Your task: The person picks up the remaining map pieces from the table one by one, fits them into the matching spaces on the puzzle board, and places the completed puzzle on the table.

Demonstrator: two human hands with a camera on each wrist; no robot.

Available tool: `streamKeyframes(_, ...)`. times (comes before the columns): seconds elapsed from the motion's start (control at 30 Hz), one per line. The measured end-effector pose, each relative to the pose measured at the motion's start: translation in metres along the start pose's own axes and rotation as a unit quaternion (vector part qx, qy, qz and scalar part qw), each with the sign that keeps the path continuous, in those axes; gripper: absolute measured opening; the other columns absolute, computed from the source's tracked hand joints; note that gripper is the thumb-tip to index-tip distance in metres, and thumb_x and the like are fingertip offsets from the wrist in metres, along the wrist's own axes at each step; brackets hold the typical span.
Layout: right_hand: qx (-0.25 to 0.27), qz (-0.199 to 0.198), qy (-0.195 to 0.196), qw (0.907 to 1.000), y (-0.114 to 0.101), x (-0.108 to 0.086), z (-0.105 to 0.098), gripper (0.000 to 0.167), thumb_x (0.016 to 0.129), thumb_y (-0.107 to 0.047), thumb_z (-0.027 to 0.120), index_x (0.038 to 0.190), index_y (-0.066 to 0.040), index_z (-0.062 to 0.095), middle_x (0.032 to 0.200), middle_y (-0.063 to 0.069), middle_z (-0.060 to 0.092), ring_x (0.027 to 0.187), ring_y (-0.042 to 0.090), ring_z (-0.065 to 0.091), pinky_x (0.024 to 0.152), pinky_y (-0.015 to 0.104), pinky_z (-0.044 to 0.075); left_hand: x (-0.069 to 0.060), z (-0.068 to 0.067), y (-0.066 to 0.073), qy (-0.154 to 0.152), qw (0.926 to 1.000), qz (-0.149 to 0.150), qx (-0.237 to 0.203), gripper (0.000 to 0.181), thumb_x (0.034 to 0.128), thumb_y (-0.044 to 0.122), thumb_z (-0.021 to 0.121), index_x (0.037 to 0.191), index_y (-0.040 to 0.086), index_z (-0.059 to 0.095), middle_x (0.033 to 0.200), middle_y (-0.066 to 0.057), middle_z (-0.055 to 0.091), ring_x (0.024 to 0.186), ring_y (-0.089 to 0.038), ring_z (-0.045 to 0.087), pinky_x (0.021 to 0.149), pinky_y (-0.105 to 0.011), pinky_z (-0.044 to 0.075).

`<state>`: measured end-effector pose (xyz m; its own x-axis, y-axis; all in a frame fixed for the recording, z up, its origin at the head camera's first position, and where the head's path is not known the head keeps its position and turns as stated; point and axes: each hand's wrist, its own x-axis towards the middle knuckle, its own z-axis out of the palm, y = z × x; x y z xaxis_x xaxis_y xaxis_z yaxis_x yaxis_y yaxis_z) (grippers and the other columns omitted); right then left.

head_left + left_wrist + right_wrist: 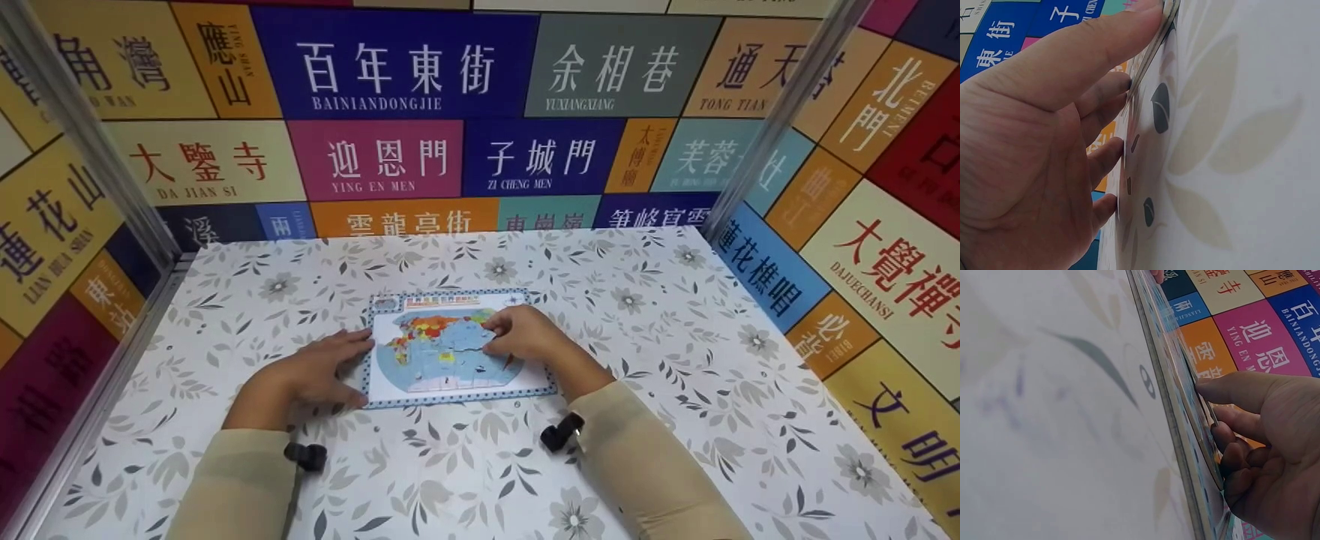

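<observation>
A world map puzzle board with a dotted blue border lies flat on the table. My left hand rests at its left edge, thumb by the near left corner and fingers spread straight; in the left wrist view, the thumb touches the board's edge and the other fingertips meet the tablecloth. Over the map's right part, my right hand pinches a thin puzzle piece between thumb and fingers. One edge of this piece stands slightly raised from the board. Its printed face is partly hidden by the hand.
A white tablecloth with grey flowers and leaves covers the table. Panels with coloured Chinese place-name signs stand behind and at both sides, joined by metal posts. Black straps sit at both sleeves.
</observation>
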<state>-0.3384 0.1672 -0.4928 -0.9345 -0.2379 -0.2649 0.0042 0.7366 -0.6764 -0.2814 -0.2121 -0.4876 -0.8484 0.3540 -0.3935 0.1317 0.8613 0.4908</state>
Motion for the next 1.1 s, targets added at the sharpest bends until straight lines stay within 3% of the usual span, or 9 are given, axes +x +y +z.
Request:
streamKeyframes(0.53,0.002,-0.013,0.002,0.9999,0.001,-0.0001,0.0013,0.038,0.086,-0.026,0.091,0.123,-0.022,0.08,0.113,0.0,0.072,0.102,0.017,0.064,0.092,0.035,0.054,-0.0026,0.0005,0.0011,0.007,0.9999,0.003,-0.007,0.101,0.0842,0.048,0.09,0.168,0.035,0.036,0.181,0.015,0.014,0.171,-0.036,0.003,0.134,-0.072,0.008)
streamKeyframes(1.1,-0.004,0.003,0.015,0.9999,-0.001,-0.0006,0.0019,0.036,0.088,-0.032,0.089,0.123,-0.024,0.08,0.112,-0.002,0.074,0.102,0.018,0.066,0.092,0.035,0.053,-0.0011,0.0005,0.0002,0.006,1.0,0.001,-0.005,0.101,0.0835,0.051,0.09,0.168,0.036,0.035,0.181,0.016,0.013,0.171,-0.035,0.004,0.133,-0.072,0.008)
